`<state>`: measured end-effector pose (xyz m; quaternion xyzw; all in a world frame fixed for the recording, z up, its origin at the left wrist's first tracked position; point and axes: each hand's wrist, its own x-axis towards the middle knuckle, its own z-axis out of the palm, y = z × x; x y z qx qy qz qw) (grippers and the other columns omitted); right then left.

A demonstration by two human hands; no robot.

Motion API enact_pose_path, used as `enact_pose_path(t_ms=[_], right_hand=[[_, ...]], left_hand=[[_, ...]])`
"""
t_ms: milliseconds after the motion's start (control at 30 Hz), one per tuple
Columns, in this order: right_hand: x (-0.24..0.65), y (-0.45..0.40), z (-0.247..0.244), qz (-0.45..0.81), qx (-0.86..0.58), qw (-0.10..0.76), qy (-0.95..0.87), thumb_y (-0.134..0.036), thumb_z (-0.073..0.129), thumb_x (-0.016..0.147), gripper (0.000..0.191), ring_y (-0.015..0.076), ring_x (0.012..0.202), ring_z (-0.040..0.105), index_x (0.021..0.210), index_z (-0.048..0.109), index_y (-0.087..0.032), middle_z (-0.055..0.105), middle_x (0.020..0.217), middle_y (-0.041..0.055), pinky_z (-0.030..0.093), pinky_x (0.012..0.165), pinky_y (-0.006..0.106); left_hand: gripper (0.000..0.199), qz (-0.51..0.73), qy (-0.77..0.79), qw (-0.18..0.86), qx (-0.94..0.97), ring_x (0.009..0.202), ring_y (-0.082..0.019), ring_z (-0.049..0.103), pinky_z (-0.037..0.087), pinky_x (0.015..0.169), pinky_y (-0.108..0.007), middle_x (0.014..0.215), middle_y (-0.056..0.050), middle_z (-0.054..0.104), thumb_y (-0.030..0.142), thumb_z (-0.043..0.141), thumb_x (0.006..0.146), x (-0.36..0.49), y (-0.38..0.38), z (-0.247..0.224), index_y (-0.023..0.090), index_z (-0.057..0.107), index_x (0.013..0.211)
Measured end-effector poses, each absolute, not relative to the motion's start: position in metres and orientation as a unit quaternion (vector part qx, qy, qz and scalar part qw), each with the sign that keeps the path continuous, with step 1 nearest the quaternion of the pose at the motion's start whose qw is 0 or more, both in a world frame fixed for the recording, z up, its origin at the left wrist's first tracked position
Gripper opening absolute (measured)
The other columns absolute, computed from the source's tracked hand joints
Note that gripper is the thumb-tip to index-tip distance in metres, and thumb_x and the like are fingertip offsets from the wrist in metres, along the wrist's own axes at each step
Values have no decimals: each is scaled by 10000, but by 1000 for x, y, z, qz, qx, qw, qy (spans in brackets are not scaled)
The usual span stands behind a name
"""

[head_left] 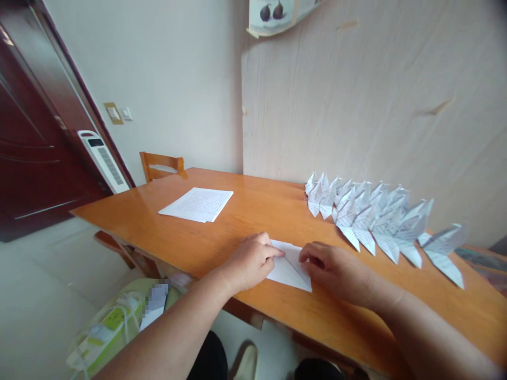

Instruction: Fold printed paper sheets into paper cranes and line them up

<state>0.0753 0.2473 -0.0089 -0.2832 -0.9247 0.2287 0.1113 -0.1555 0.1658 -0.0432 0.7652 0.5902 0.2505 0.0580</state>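
Note:
A white sheet of paper (288, 274) lies on the table near its front edge, with a slanting fold line across it. My left hand (251, 263) rests on the paper's left side, fingers mostly curled and the index finger pressing on its upper part. At the right edge, my right hand (336, 272) is closed, with thumb and fingertips on the paper's margin. Both hands partly cover the sheet. To the right stand several folded paper pieces (382, 219) with upright points, grouped in rows; one (446, 243) sits slightly apart.
A stack of printed sheets (198, 205) lies on the left part of the wooden table (261, 203). Behind it is a wooden chair (162, 163). Below left, a green-and-white package (106, 322) sits beside the table. A wall runs along the back.

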Motion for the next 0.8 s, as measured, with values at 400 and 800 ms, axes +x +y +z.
enact_pose_path(t_ms=[400, 800], right_hand=[[54, 229, -7, 27, -159, 64, -985, -33, 495, 860, 453, 216, 964, 569, 1186, 681, -287, 660, 1061, 55, 468, 834, 345], [58, 222, 15, -49, -135, -22, -989, -66, 497, 870, 444, 235, 970, 588, 1192, 701, -296, 685, 1046, 59, 464, 826, 375]], left_hand=[[239, 271, 583, 49, 764, 905, -193, 593, 449, 808, -310, 931, -35, 603, 207, 585, 906, -153, 167, -44, 310, 766, 1021], [268, 246, 595, 41, 764, 897, -204, 585, 423, 781, -328, 954, -43, 595, 207, 558, 907, -151, 167, -42, 317, 763, 1040]])
